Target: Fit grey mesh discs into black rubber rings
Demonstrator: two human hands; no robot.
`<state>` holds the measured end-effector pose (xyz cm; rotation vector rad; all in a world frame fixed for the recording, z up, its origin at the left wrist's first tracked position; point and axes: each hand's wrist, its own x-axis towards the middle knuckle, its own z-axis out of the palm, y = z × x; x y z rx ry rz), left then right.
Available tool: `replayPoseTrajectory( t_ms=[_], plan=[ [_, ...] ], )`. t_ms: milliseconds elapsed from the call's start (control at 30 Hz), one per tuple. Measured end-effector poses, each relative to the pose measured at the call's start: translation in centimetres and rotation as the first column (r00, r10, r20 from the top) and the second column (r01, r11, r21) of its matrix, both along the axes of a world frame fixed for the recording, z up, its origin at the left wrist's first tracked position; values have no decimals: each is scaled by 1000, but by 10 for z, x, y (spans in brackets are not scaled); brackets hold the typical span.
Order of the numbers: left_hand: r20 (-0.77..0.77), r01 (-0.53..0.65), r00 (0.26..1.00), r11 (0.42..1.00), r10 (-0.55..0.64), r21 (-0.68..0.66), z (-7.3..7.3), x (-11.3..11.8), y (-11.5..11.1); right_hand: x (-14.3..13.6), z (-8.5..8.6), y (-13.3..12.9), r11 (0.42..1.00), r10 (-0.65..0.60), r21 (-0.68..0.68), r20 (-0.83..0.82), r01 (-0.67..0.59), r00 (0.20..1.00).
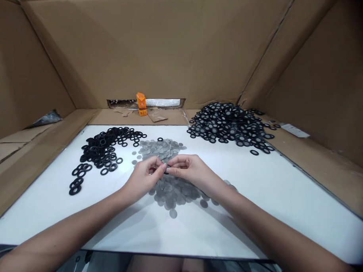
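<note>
Both hands meet over the middle of the white table, with a small black rubber ring [167, 171] pinched between their fingertips. My left hand [147, 171] is closed on its left side and my right hand [187, 166] on its right. Whether a disc sits inside the ring is too small to tell. Beneath and around the hands spreads a pile of thin grey discs [174, 191]. To the left lies a heap of black rubber rings [100, 146]. At the back right is a big heap of black rings with grey centres [225, 122].
Tall cardboard walls [154, 45] enclose the white table [122, 229] at the back and sides. An orange box [141, 101] stands by a slot in the back wall. One loose black ring [160, 139] lies behind the discs. A white label [295, 130] is at the right.
</note>
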<state>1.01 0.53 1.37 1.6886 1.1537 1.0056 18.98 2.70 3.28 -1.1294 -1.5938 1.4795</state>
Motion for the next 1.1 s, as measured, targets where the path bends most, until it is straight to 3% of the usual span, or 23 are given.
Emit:
replayPoseTrajectory(
  t_ms=[233, 400, 600, 867, 1100],
  plan=[
    [-99, 34, 995, 997, -27, 69, 2, -2, -2, -4, 0, -4, 999, 13, -33, -114, -16, 993],
    [-259, 4, 965, 981, 47, 193, 6, 2, 0, -12, -9, -7, 997, -79, -14, -163, 78, 983],
    [-268, 22, 961, 952, 63, 305, 2, 7, 2, -21, -15, -13, 984, -175, -65, -226, 165, 958],
    [-168, 58, 986, 973, -20, 223, 0, 10, 4, -26, -9, -15, 957, -278, -158, -263, 243, 924],
    [-26, 82, 996, 993, -80, 80, -5, 5, 2, -25, -8, -14, 965, -214, -206, -275, 160, 937]
  ],
)
